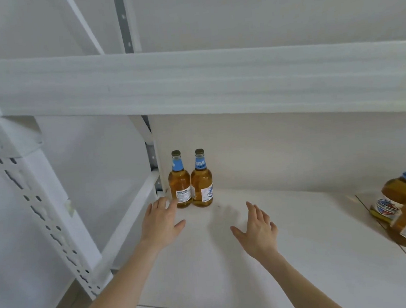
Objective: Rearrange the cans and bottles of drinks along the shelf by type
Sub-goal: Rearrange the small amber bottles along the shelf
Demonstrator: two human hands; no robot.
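Two amber glass bottles with blue neck labels stand upright side by side at the back left corner of the white shelf (230,261): the left bottle (179,182) and the right bottle (201,182). My left hand (160,224) hovers open just in front of the left bottle, fingertips near its base, holding nothing. Open and empty too, my right hand (256,229) is spread over the shelf, in front and to the right of the pair. At the right edge of the view stand two more amber bottles (404,191), partly cut off.
A white shelf beam (191,81) crosses overhead above the bottles. The perforated white upright (31,203) stands at the left, with a side rail (129,220) along the shelf's left edge. A seam in the shelf board (398,247) runs near the right bottles.
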